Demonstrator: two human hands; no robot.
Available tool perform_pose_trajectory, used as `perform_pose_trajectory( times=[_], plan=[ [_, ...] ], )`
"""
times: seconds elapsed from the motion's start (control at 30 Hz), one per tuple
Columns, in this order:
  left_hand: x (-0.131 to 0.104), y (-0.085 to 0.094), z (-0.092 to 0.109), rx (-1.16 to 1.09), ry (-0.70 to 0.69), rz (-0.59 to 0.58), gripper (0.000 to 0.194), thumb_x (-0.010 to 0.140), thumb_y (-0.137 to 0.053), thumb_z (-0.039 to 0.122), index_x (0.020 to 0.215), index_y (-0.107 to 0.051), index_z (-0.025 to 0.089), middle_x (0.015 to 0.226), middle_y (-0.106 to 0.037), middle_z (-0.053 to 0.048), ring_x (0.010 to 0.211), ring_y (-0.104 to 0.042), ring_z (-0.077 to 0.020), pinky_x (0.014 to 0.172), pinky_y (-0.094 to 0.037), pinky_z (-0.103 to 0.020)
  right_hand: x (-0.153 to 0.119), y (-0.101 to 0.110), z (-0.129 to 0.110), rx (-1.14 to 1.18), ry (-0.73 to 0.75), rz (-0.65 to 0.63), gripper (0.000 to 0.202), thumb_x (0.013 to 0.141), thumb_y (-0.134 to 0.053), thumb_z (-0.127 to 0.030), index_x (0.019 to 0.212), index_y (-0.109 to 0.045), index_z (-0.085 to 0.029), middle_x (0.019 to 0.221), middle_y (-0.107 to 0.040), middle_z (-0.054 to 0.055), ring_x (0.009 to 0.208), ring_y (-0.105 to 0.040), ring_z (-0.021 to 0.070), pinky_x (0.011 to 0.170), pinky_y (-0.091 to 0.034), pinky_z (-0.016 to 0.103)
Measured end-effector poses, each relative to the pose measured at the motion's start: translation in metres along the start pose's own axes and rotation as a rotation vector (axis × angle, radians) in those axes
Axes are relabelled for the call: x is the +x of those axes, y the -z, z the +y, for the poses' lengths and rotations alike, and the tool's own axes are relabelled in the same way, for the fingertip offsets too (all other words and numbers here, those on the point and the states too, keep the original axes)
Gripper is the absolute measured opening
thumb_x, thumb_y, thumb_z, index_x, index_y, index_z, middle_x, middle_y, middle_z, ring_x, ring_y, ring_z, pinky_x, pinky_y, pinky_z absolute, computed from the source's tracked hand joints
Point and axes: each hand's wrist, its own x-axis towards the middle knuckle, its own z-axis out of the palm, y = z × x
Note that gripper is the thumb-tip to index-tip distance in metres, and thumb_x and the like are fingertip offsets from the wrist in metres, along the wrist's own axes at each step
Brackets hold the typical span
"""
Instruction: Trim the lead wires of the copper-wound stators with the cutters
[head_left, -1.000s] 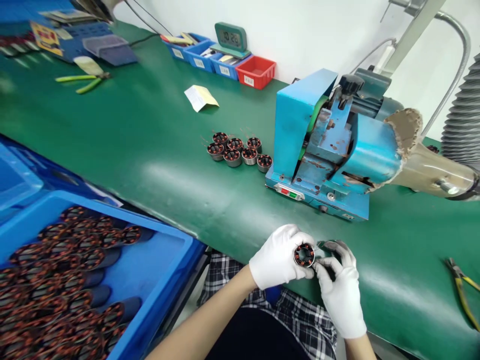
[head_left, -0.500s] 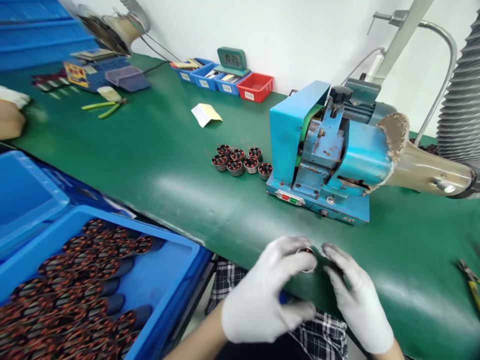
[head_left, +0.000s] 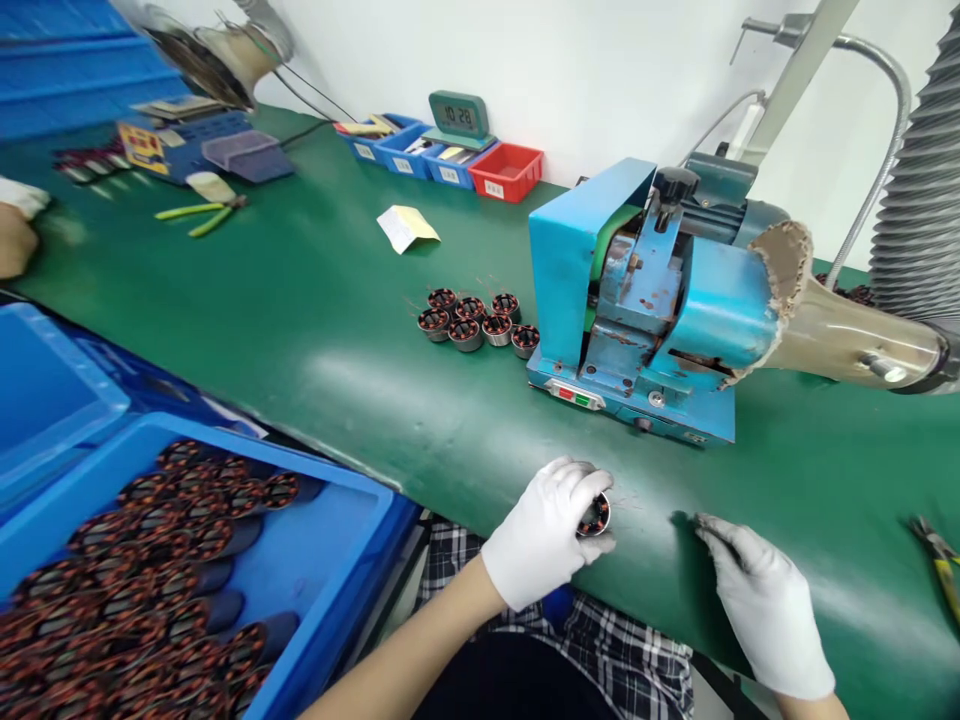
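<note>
My left hand (head_left: 546,532), in a white glove, grips a round metal ring part with copper windings (head_left: 595,514) near the front edge of the green table (head_left: 360,390). Thin wires stick out from the part's right side. Further right, my gloved right hand (head_left: 769,600) hovers low over the table, its thumb and fingertips close together; whatever may be between them is too small to name. Several similar wound parts (head_left: 466,333) stand grouped left of the blue machine (head_left: 630,300).
A blue crate (head_left: 337,510) at the lower left holds many wound parts. Small bins, one of them red (head_left: 507,172), and a clock (head_left: 458,115) line the wall. Pliers (head_left: 934,555) lie far right, green-handled pliers (head_left: 202,213) at the left. Another person's gloved hand (head_left: 21,215) shows at the left edge.
My right hand has moved right, away from my left hand. My left hand has shifted slightly left, and its fingers have closed round the wound part, whose windings now face the camera.
</note>
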Motion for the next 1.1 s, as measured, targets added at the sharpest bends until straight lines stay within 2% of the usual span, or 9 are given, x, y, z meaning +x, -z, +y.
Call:
perform_pose_trajectory(
  times=[0.1, 0.2, 0.37, 0.53, 0.63, 0.77, 0.93, 1.03, 1.1],
  plan=[
    [0.003, 0.013, 0.010, 0.086, -0.074, 0.024, 0.071, 0.064, -0.073, 0.044, 0.120, -0.040, 0.015, 0.115, -0.054, -0.014, 0.119, -0.041, -0.0341, 0.103, -0.029, -0.055, 0.004, -0.003, -0.023, 0.187, 0.099, -0.048, 0.020, 0.089, -0.044, -0.022, 0.099, -0.062, -0.023, 0.092, -0.069, 0.003, 0.077, -0.066, 0.0145, 0.070, -0.053, 0.026],
    [0.007, 0.016, 0.016, 0.008, -0.162, 0.045, 0.092, 0.064, -0.068, 0.056, 0.131, -0.026, 0.011, 0.126, -0.046, -0.020, 0.122, -0.037, -0.0360, 0.102, -0.030, -0.055, 0.017, -0.016, -0.050, 0.128, 0.215, -0.221, 0.035, 0.088, -0.042, -0.019, 0.122, -0.052, -0.021, 0.092, -0.067, 0.008, 0.074, -0.064, 0.0180, 0.065, -0.052, 0.030],
    [0.010, 0.007, 0.006, -0.145, -0.122, -0.158, 0.099, 0.064, -0.073, 0.045, 0.137, -0.013, 0.012, 0.131, -0.040, -0.023, 0.114, -0.047, -0.0336, 0.093, -0.042, -0.048, 0.035, -0.029, -0.063, 0.177, 0.124, -0.538, 0.046, 0.086, -0.038, -0.013, 0.132, -0.038, -0.009, 0.072, -0.067, 0.008, 0.060, -0.063, 0.0190, 0.055, -0.049, 0.028],
    [0.008, 0.004, -0.001, -0.150, -0.069, -0.184, 0.062, 0.077, -0.053, 0.014, 0.132, -0.025, 0.017, 0.132, -0.040, -0.016, 0.118, -0.045, -0.0271, 0.095, -0.041, -0.043, 0.025, -0.037, -0.056, 0.179, 0.078, -0.365, 0.032, 0.086, -0.037, -0.013, 0.111, -0.055, -0.015, 0.066, -0.066, 0.006, 0.058, -0.062, 0.0179, 0.054, -0.046, 0.026],
    [0.006, 0.003, 0.000, -0.158, -0.065, -0.168, 0.042, 0.078, -0.050, 0.013, 0.118, -0.039, 0.017, 0.128, -0.044, -0.013, 0.119, -0.043, -0.0254, 0.096, -0.041, -0.042, 0.019, -0.040, -0.055, 0.240, 0.006, -0.291, 0.025, 0.088, -0.037, -0.019, 0.089, -0.061, -0.019, 0.060, -0.063, 0.003, 0.052, -0.059, 0.0153, 0.052, -0.044, 0.024],
    [0.005, 0.001, 0.001, -0.104, -0.063, -0.168, 0.016, 0.080, -0.048, 0.016, 0.095, -0.047, 0.018, 0.117, -0.051, -0.010, 0.105, -0.050, -0.0237, 0.090, -0.042, -0.041, 0.025, -0.035, -0.059, 0.466, -0.205, -0.361, 0.026, 0.087, -0.039, -0.029, 0.071, -0.057, -0.021, 0.051, -0.056, -0.002, 0.044, -0.050, 0.0125, 0.045, -0.039, 0.023],
    [0.007, -0.005, 0.004, 0.024, -0.083, -0.144, 0.011, 0.083, -0.044, 0.018, 0.091, -0.050, 0.017, 0.099, -0.057, -0.006, 0.087, -0.050, -0.0218, 0.080, -0.042, -0.039, 0.036, -0.023, -0.057, 0.904, -0.615, -0.509, 0.030, 0.082, -0.049, -0.041, 0.063, -0.052, -0.018, 0.045, -0.047, -0.004, 0.039, -0.040, 0.0095, 0.039, -0.032, 0.022],
    [0.007, -0.007, 0.006, 0.051, -0.082, -0.136, 0.011, 0.084, -0.041, 0.018, 0.089, -0.051, 0.017, 0.094, -0.057, -0.005, 0.083, -0.048, -0.0207, 0.076, -0.041, -0.038, 0.038, -0.015, -0.045, 1.168, -0.847, -0.348, 0.032, 0.078, -0.056, -0.047, 0.070, -0.053, -0.016, 0.042, -0.044, -0.006, 0.034, -0.035, 0.0079, 0.033, -0.026, 0.020],
    [0.007, -0.007, 0.007, 0.050, -0.075, -0.126, 0.010, 0.084, -0.042, 0.017, 0.087, -0.051, 0.018, 0.093, -0.057, -0.004, 0.081, -0.047, -0.0203, 0.074, -0.041, -0.037, 0.036, -0.013, -0.039, 1.186, -0.874, -0.215, 0.031, 0.075, -0.061, -0.046, 0.076, -0.056, -0.015, 0.045, -0.049, -0.004, 0.036, -0.040, 0.0085, 0.035, -0.030, 0.020]
  ],
)
